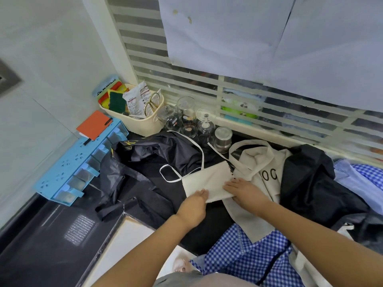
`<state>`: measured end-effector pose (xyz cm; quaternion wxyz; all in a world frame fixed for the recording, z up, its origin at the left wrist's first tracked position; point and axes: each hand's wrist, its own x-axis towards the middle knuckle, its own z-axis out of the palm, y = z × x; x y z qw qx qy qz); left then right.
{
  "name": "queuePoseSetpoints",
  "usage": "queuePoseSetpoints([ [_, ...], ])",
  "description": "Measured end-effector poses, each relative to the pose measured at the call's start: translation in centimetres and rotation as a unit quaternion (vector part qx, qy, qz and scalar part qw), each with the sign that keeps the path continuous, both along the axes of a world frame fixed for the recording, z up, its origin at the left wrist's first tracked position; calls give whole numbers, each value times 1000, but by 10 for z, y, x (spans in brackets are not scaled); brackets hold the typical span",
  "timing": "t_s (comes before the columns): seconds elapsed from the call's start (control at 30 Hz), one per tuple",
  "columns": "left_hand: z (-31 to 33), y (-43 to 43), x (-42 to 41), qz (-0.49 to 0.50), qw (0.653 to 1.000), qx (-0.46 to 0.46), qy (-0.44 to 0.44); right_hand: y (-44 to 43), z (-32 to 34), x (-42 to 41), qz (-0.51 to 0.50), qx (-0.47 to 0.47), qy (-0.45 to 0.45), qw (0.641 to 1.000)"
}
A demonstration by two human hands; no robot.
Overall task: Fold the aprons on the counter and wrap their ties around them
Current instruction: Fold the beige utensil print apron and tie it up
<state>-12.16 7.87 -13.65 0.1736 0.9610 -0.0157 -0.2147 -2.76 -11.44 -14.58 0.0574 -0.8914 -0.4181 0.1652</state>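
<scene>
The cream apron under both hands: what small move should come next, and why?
Probably keep the right hand pressing the folded cream apron and reach the left hand to the loose white tie lying looped on its left. The apron is already a small rectangle under both flat hands, and the tie is not yet wrapped.

- I can't read the print on the pouch (135,98) in the basket (143,125): too small.
- The lettered cream apron (267,160) has its lettering half lost in a fold.
- The blue gingham apron (248,259) runs off the bottom edge.
- The right end of the counter (213,224) is buried under cloth.

Cream basket (145,126) w/ sponges; glasses (187,117) beside; blue rack (78,162) left.
</scene>
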Motion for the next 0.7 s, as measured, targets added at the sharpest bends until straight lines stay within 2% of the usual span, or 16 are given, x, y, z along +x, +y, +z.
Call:
queuePoseSetpoints([
  [0.07, 10, 3, -2, -21, 999, -31, 16, -5, 11, 1, 13, 9, -6, 1000],
  [0.13, 16, 6, -8, -34, 996, -71, 47, -12, 24, -7, 29, -36, 13, 999],
  [0.2, 16, 7, -18, -22, 989, -112, 98, -15, 30, -19, 53, -97, 44, 993],
  [0.27, 21, 7, -22, -10, 982, -122, 144, -19, 33, -29, 36, -126, 104, 986],
  [0.33, 21, 11, -20, 15, 975, -149, 162, -19, 32, -29, -18, -95, 184, 978],
  [0.4, 19, 15, -17, 50, 969, -163, 180, -20, 31, -24, -81, -51, 228, 969],
  [0.6, 13, 25, -12, 75, 972, -160, 155, -14, 26, -12, -144, 0, 203, 968],
  [0.7, 8, 28, -10, 140, 962, -184, 147, -12, 22, -11, -170, -7, 215, 962],
])
